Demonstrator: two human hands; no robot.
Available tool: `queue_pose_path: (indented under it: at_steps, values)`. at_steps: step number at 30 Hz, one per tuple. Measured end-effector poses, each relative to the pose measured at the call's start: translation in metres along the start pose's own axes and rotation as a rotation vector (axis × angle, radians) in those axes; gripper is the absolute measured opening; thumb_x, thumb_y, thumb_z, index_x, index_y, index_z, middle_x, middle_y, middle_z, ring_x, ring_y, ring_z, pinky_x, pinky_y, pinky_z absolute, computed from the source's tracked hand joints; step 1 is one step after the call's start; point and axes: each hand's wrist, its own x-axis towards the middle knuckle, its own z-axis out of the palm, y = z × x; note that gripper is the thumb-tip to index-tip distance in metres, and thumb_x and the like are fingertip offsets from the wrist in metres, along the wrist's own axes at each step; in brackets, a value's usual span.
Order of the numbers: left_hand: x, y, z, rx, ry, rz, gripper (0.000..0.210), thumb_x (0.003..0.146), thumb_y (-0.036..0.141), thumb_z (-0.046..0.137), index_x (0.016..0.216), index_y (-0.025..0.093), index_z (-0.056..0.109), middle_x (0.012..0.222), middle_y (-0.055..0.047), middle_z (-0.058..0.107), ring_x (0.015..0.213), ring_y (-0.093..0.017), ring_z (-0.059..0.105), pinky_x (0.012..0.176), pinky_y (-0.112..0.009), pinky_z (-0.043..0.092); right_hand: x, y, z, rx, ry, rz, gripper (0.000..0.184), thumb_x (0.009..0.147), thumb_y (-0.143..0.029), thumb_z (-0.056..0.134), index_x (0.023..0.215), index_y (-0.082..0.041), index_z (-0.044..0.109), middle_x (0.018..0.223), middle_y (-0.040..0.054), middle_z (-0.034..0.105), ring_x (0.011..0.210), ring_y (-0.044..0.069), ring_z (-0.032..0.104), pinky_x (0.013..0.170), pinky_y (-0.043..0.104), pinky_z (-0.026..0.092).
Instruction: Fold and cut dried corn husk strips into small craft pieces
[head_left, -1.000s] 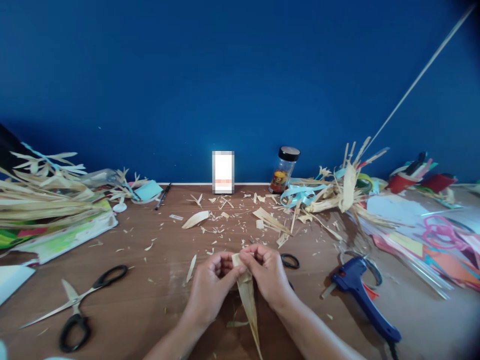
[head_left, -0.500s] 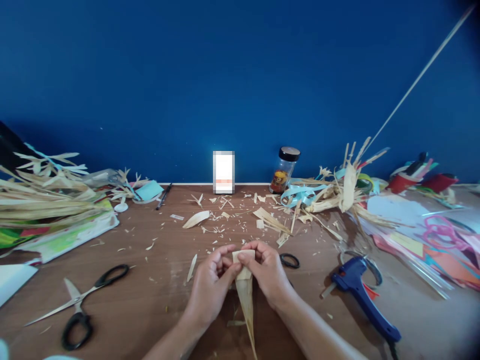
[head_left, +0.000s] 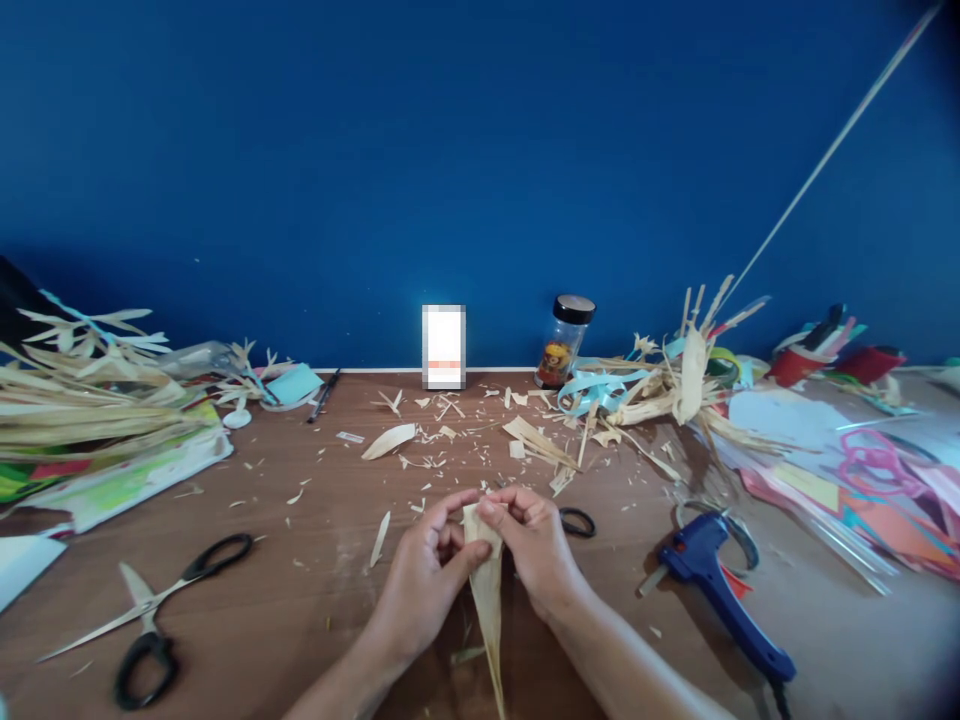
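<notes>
While the left hand [head_left: 429, 562] pinches the left edge of a pale tapering strip of dry leaf-like material [head_left: 486, 590], the right hand [head_left: 534, 548] grasps its top, both holding it above the brown wood-grained table [head_left: 292, 610], narrow tip toward the person. Half a second ago a squared flap showed near the top; now that front looks smooth, the left hand's thumb lying farther across it

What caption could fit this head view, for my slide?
Left hand and right hand hold a dry leaf between open scissors and a blue glue gun.
</notes>
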Motion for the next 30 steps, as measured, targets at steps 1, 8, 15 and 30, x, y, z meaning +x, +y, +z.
queue_pose_path:
  at_steps: [1,8,15,30]
  values:
    - [0.0001,0.0003,-0.0001,0.000,0.000,-0.005,0.051,0.070,0.029,0.061,0.118,0.017,0.048,0.058,0.005,0.053,0.055,-0.011,0.048,0.055,-0.022,0.037,0.0001,-0.0004,0.0000,-0.006,-0.007,-0.010,0.022,0.072,-0.035,0.061,0.075,-0.014,0.063,0.058,-0.0011,0.058,0.052,0.010,0.047,0.049,0.020,0.035]
    - [0.0010,-0.0009,-0.0008,-0.014,0.084,-0.003,0.055,0.069,0.031,0.062,0.119,0.016,0.046,0.056,0.007,0.053,0.053,-0.010,0.048,0.055,-0.020,0.037,0.0009,-0.0074,-0.0045,-0.062,-0.057,-0.033,0.033,0.080,-0.044,0.049,0.083,-0.016,0.065,0.066,0.0015,0.064,0.061,0.015,0.056,0.058,0.024,0.043]
    - [0.0040,-0.0040,-0.0035,-0.128,0.173,-0.026,0.063,0.066,0.035,0.065,0.122,0.017,0.042,0.066,0.002,0.066,0.060,-0.013,0.059,0.060,-0.023,0.044,-0.0005,-0.0084,-0.0017,0.015,-0.161,0.008,0.029,0.059,-0.028,0.074,0.080,-0.015,0.059,0.068,-0.0005,0.063,0.062,0.011,0.056,0.060,0.021,0.043]
    - [0.0043,-0.0043,-0.0003,-0.265,0.052,-0.034,0.047,0.074,0.030,0.058,0.118,0.017,0.048,0.088,-0.006,0.069,0.075,-0.019,0.063,0.070,-0.030,0.049,0.0009,-0.0076,0.0003,0.026,-0.032,-0.011,0.016,0.069,-0.026,0.064,0.078,-0.015,0.058,0.066,-0.0009,0.060,0.060,0.010,0.053,0.057,0.021,0.041]
